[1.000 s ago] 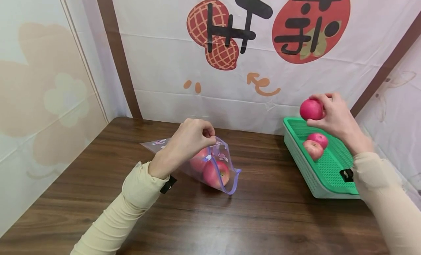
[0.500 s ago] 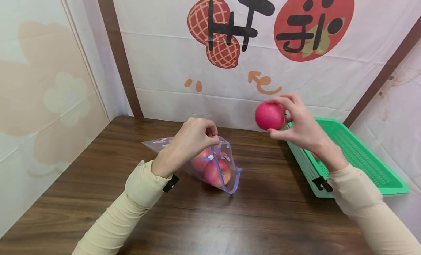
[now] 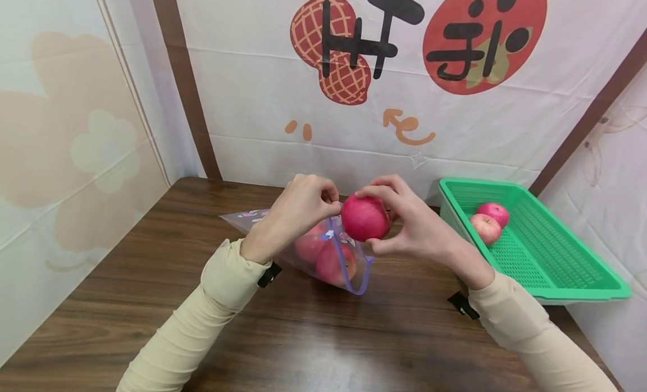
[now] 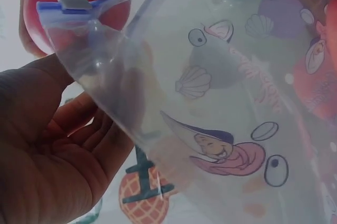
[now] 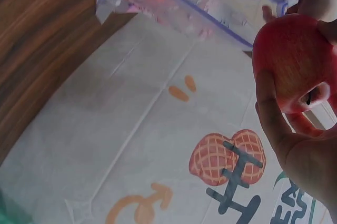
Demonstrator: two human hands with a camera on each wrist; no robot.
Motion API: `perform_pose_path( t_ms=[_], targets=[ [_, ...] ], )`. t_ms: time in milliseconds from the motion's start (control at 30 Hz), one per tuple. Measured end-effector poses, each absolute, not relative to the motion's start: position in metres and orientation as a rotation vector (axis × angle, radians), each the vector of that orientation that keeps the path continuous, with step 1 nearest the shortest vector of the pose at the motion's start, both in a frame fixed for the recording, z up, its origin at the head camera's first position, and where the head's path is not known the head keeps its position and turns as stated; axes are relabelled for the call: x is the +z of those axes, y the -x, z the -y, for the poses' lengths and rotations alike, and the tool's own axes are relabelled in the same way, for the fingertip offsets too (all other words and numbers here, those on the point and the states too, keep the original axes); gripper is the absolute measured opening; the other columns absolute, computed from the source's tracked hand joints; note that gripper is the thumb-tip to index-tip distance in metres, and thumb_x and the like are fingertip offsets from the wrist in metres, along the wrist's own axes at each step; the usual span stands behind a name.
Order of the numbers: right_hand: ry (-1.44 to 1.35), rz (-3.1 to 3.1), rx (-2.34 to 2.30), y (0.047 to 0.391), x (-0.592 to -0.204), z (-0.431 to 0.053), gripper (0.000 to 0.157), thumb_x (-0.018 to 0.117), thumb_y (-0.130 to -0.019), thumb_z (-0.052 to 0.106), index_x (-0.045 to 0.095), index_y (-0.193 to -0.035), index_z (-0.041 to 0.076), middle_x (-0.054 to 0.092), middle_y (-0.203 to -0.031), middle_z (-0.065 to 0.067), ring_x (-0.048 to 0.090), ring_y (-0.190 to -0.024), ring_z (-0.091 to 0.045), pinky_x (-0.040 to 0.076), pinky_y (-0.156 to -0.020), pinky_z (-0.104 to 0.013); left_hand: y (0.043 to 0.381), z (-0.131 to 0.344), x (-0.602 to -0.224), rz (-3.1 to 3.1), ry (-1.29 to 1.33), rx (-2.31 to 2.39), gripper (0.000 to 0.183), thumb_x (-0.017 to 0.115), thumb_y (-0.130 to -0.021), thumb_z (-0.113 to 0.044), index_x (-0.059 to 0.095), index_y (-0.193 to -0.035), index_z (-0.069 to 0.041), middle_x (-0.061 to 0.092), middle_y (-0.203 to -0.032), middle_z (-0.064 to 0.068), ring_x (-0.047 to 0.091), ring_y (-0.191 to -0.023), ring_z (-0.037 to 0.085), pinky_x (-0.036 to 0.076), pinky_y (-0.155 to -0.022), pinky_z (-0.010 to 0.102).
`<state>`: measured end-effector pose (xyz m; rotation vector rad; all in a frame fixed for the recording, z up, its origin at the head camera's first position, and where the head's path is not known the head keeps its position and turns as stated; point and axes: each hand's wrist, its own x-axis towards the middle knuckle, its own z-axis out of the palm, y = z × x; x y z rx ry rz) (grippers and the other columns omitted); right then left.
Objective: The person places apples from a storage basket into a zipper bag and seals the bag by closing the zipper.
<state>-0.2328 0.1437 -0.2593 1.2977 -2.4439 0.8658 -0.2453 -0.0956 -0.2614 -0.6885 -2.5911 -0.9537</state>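
A white printed cloth point(image 3: 242, 100) stood behind a dark wooden surface point(image 3: 313, 336). On the surface's right side sat a green basket point(image 3: 536, 260); well apart, nearer the middle, lay a clear, purple-edged bag point(image 4: 210, 110) with its mouth gaping rightward. The left hand point(image 3: 299, 204) pinched the bag's upper edge, thumb and fingers together on the film. The right hand point(image 3: 417, 226) was clamped on a red apple point(image 3: 364, 218), held aloft beside the left hand at the bag's mouth; whether it touched the film, I could not tell. Two bagged apples point(image 3: 335, 264) and two paler-looking basket apples point(image 3: 486, 229) lay touching in pairs. Smallest was the bag's slider point(image 4: 75, 3).
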Motion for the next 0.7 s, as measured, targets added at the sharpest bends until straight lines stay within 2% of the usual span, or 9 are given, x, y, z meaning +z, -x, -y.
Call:
perform_pose_path(
  t_ms=[167, 433, 700],
  targets=[
    [-1.3, 2.453, 0.981, 0.229, -0.261, -0.138, 0.072, 0.086, -0.071, 0.012, 0.054, -0.135, 0.025, 0.045, -0.13, 0.002, 0.049, -0.116, -0.013, 0.06, -0.072, -0.028, 0.248, 0.097, -0.249, 2.515, 0.676, -1.009, 0.006, 0.073, -0.078, -0.014, 0.071, -0.073, -0.012, 0.068, -0.067, -0.002, 0.06, -0.063, 0.011, 0.049, -0.059, 0.025],
    [-1.16, 2.446, 0.916, 0.229, -0.247, -0.126, 0.07, 0.085, -0.072, 0.019, 0.054, -0.135, 0.029, 0.047, -0.128, 0.004, 0.05, -0.114, -0.012, 0.059, -0.075, -0.028, 0.252, 0.101, -0.221, 2.451, 0.648, -1.148, 0.006, 0.07, -0.079, -0.014, 0.072, -0.074, -0.011, 0.069, -0.068, 0.001, 0.061, -0.054, 0.014, 0.051, -0.053, 0.026],
    [-1.081, 2.42, 0.589, 0.237, -0.238, -0.113, 0.066, 0.083, -0.073, 0.027, 0.057, -0.134, 0.025, 0.049, -0.127, -0.008, 0.054, -0.105, -0.02, 0.057, -0.078, -0.033, 0.254, 0.1, -0.211, 2.471, 0.622, -1.236, 0.008, 0.068, -0.078, -0.016, 0.072, -0.073, -0.012, 0.069, -0.067, 0.001, 0.064, -0.052, 0.016, 0.055, -0.054, 0.03]
  ],
)
